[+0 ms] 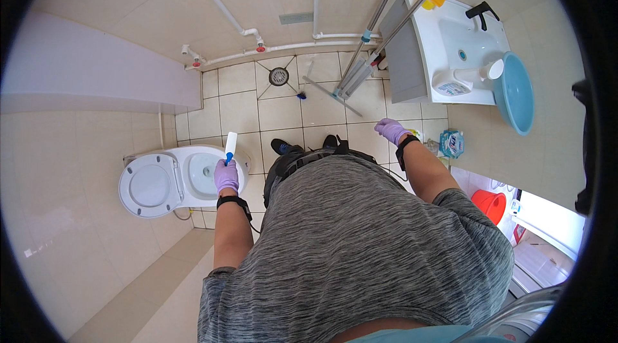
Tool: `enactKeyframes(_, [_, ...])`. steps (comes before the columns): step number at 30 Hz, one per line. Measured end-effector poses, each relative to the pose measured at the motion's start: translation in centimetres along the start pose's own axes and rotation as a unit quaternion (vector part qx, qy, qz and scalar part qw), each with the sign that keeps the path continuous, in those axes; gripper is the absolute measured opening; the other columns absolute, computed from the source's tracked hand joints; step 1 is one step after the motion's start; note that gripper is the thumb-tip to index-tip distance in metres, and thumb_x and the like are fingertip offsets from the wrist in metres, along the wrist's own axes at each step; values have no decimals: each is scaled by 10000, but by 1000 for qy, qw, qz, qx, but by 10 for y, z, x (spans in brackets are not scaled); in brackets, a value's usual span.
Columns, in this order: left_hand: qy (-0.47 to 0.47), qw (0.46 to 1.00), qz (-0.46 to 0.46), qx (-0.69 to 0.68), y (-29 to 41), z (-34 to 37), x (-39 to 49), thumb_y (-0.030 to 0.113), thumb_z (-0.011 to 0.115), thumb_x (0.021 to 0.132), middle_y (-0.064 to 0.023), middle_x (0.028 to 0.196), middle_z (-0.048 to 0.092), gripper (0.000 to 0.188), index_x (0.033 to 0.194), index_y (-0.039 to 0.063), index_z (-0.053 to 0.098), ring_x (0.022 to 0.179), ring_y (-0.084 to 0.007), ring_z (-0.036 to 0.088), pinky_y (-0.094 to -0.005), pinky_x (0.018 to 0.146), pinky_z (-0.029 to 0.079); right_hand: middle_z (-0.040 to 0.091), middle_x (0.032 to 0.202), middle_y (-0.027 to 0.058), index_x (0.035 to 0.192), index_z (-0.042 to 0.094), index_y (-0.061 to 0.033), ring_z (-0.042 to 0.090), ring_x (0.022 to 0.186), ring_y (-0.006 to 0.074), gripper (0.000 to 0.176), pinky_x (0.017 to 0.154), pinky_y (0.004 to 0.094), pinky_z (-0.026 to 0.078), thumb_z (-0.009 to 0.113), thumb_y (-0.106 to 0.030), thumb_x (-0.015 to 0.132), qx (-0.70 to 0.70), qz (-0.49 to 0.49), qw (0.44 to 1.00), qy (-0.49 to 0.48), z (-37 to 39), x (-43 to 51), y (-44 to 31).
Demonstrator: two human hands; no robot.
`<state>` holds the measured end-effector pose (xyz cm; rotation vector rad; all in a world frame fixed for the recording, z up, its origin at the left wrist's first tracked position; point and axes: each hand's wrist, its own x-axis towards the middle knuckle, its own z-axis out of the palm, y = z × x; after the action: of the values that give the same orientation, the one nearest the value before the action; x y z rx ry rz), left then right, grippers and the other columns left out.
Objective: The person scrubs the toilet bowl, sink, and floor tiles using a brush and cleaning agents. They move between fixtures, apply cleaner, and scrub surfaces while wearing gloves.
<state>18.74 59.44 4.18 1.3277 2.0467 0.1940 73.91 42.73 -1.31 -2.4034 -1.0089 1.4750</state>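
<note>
My left hand (226, 177), in a purple glove, grips a slim white plastic object with a blue neck (231, 144). It could be a bottle or a brush handle; the picture does not settle which. The hand is above the right part of the white toilet bowl (194, 183), whose seat and lid (147, 186) are raised to the left. Out to the right, my right hand (392, 130) is also gloved in purple. Its fingers are curled in, with nothing visible in them, over the tiled floor (322, 106).
A floor squeegee (333, 94) and a flat mop (356, 77) lean by the washbasin cabinet (408, 53). On the basin (446, 29) are a white pump bottle (454, 83) and a blue plastic basin (519, 94), which overhangs the edge. A floor drain (278, 76) and a small dark blue brush head (301, 95) lie ahead.
</note>
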Motion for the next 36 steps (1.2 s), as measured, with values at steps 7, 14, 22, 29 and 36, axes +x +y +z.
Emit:
enactKeyframes(7, [2, 1000, 2, 11, -2, 0, 0, 264, 614, 869, -166, 804, 644, 265, 936, 8, 619, 727, -303, 609, -391, 707, 467, 690, 971, 136, 1089, 649, -22, 652, 917, 270, 432, 845, 350, 499, 626, -367, 830, -6, -10, 1000, -6, 3, 2, 2])
enactKeyframes(14, [7, 1000, 14, 15, 3, -5, -7, 244, 606, 873, -165, 798, 635, 260, 952, -3, 606, 716, -287, 604, -384, 684, 462, 690, 943, 132, 1073, 654, -22, 654, 885, 251, 407, 833, 344, 498, 616, -349, 833, 19, -9, 1000, -18, 6, 2, 3])
enactKeyframes(22, [-31, 974, -58, -215, 21, -20, -4, 167, 536, 909, -63, 728, 586, 186, 1006, 9, 554, 587, -137, 521, -279, 531, 415, 680, 874, 117, 1031, 663, -19, 628, 804, 226, 361, 749, 339, 490, 612, -325, 846, 35, -110, 992, -46, -12, 14, -93])
enactKeyframes(29, [-39, 942, 32, -331, 81, -67, -2, 204, 559, 927, -38, 771, 594, 220, 1066, 35, 562, 587, -91, 469, -251, 528, 401, 637, 852, 48, 1022, 655, -25, 575, 770, 159, 334, 714, 283, 467, 592, -324, 886, 24, -264, 948, -175, -14, -3, -297])
enactKeyframes(36, [11, 920, 130, -368, 115, -74, 11, 237, 562, 947, -59, 824, 619, 292, 1151, 31, 530, 687, -112, 548, -266, 607, 454, 620, 919, 26, 1088, 628, -57, 569, 859, 120, 413, 758, 253, 464, 556, -432, 930, 15, -285, 897, -338, 93, -30, -459])
